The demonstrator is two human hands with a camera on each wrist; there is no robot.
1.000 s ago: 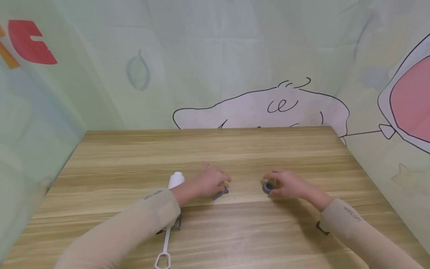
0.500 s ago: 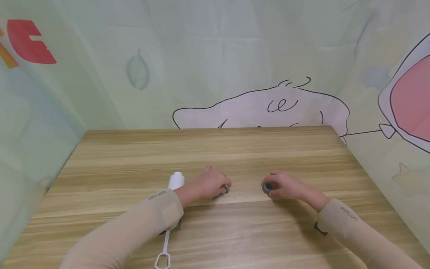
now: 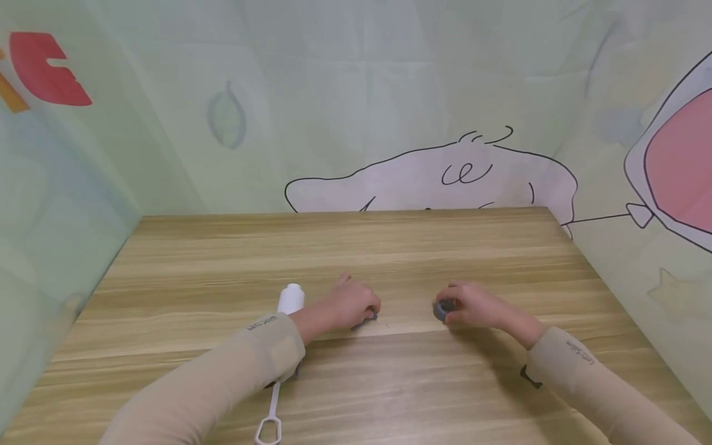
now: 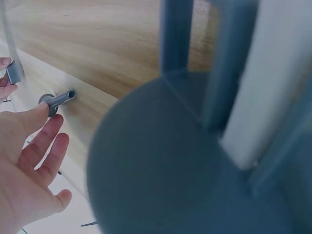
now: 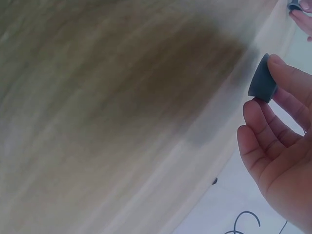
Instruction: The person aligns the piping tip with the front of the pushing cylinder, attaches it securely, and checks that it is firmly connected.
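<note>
My left hand (image 3: 350,303) pinches a small dark grey piece (image 3: 364,322) low over the table. In the left wrist view this grey piece (image 4: 57,101) shows a round flange with a short hollow tube; thumb and index finger grip the flange, the other fingers spread. Farther right, my right hand (image 3: 474,306) holds a dark grey ring (image 3: 440,311) between thumb and fingers, its opening turned toward the palm. The right wrist view shows the ring (image 5: 263,80) from its side, with a tapered wall.
Beside the left forearm lies a white bottle-shaped thing (image 3: 291,299). A white looped handle (image 3: 269,429) sticks out below the left sleeve. Large in the left wrist view is a blue-grey round base (image 4: 151,161) with posts. The wooden table (image 3: 356,247) meets printed curtains.
My left hand's fingers have closed on the small grey piece and the hand has lowered slightly. The right hand stays in nearly the same spot, with the ring turned a little.
</note>
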